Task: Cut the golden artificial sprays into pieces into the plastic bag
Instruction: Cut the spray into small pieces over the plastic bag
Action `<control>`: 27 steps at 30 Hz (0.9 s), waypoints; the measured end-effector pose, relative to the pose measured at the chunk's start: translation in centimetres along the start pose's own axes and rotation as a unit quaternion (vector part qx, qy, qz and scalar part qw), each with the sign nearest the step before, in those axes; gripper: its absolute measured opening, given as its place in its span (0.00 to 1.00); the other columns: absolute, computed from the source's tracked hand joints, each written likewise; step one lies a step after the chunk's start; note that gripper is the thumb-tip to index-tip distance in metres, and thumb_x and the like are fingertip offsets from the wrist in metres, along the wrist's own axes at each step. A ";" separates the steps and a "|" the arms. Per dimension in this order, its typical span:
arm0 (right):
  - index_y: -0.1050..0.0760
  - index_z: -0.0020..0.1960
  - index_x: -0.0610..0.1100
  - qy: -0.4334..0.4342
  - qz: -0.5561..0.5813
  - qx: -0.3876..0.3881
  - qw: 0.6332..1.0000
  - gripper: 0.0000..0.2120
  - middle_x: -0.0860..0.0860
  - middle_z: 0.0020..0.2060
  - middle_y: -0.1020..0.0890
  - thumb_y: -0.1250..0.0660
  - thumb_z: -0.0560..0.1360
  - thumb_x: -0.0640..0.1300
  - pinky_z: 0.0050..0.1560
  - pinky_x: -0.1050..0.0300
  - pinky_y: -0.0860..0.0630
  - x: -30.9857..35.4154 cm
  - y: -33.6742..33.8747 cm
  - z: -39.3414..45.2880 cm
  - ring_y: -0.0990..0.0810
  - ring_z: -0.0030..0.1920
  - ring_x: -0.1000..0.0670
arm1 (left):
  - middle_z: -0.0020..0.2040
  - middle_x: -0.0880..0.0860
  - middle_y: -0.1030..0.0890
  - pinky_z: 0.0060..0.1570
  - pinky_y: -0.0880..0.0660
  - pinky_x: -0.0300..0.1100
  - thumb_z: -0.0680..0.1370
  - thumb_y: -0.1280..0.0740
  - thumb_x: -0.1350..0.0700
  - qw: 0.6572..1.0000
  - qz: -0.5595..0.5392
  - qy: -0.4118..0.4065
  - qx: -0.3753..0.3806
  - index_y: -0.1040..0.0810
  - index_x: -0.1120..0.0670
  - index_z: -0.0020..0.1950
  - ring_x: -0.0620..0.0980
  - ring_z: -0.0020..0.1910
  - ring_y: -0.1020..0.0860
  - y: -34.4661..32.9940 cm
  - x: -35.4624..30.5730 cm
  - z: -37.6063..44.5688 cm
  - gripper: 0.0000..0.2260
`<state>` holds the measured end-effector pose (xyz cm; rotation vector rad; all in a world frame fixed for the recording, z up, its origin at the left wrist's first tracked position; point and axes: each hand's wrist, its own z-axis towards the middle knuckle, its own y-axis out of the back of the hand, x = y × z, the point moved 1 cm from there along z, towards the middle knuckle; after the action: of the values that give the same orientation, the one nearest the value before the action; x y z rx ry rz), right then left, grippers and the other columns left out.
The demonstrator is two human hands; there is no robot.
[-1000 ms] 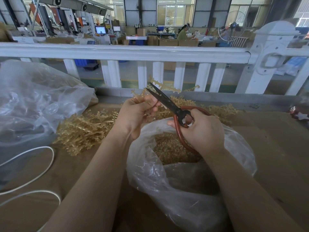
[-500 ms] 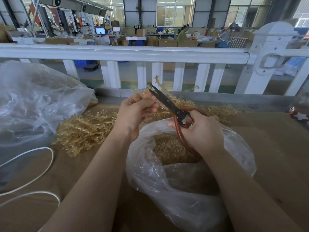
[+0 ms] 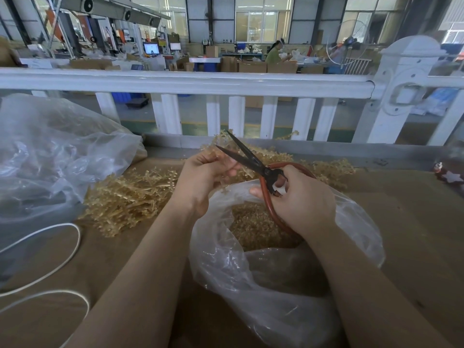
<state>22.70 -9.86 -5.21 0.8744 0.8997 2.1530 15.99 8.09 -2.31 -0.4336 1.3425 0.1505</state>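
Note:
My left hand (image 3: 200,179) pinches a golden spray (image 3: 213,153) above the mouth of the clear plastic bag (image 3: 263,272). My right hand (image 3: 298,202) grips the red loop handles of black-bladed scissors (image 3: 247,159). Their blades stand open, pointing up and left, right beside the spray at my left fingertips. Cut golden pieces (image 3: 253,227) fill the bottom of the bag. A heap of uncut golden sprays (image 3: 130,197) lies on the brown table left of the bag, and more sprays (image 3: 329,169) lie behind my right hand.
A large crumpled clear bag (image 3: 55,156) sits at the left. White cord (image 3: 60,257) loops over the table's near left. A white railing (image 3: 188,84) runs along the far edge. A small red and white star ornament (image 3: 449,174) lies at the right.
The scissor blades, shut half a second ago, have swung open beside the spray. Both hands stay over the bag mouth.

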 end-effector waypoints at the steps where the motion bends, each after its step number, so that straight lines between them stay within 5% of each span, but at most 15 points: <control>1: 0.27 0.52 0.55 0.003 -0.002 0.003 1.000 0.37 0.64 0.41 0.25 0.50 0.64 0.84 0.31 0.65 0.35 0.0 0.0 0.0 0.27 0.39 0.58 | 0.38 0.53 0.15 0.35 0.24 0.34 0.76 0.31 0.66 1.000 0.000 0.001 0.005 0.16 0.55 0.41 0.45 0.35 0.19 0.0 0.1 0.0 0.09; 11: 0.26 0.50 0.54 0.007 -0.007 0.005 1.000 0.38 0.62 0.41 0.21 0.50 0.63 0.84 0.36 0.58 0.23 0.2 0.0 0.2 0.23 0.37 0.57 | 0.36 0.52 0.17 0.40 0.26 0.38 0.77 0.33 0.67 1.000 0.009 -0.004 0.027 0.16 0.53 0.36 0.45 0.35 0.21 0.1 0.1 0.0 0.14; 18: 0.25 0.46 0.52 0.007 -0.008 -0.010 1.000 0.37 0.63 0.34 0.27 0.49 0.63 0.84 0.29 0.65 0.35 0.1 0.1 0.0 0.32 0.29 0.63 | 0.36 0.52 0.17 0.43 0.26 0.40 0.76 0.31 0.64 0.999 -0.008 0.009 0.035 0.19 0.56 0.41 0.46 0.36 0.21 0.1 0.1 0.1 0.05; 27: 0.23 0.45 0.51 0.012 0.017 -0.024 0.999 0.36 0.59 0.34 0.20 0.46 0.64 0.82 0.31 0.67 0.31 0.0 0.2 -0.1 0.25 0.31 0.58 | 0.36 0.51 0.17 0.39 0.25 0.36 0.70 0.27 0.57 0.999 -0.025 0.018 0.034 0.18 0.55 0.41 0.45 0.35 0.21 0.0 0.0 0.0 0.03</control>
<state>22.56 -10.01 -5.15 0.8469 0.8472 2.2098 16.02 8.05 -2.31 -0.4145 1.3671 0.0559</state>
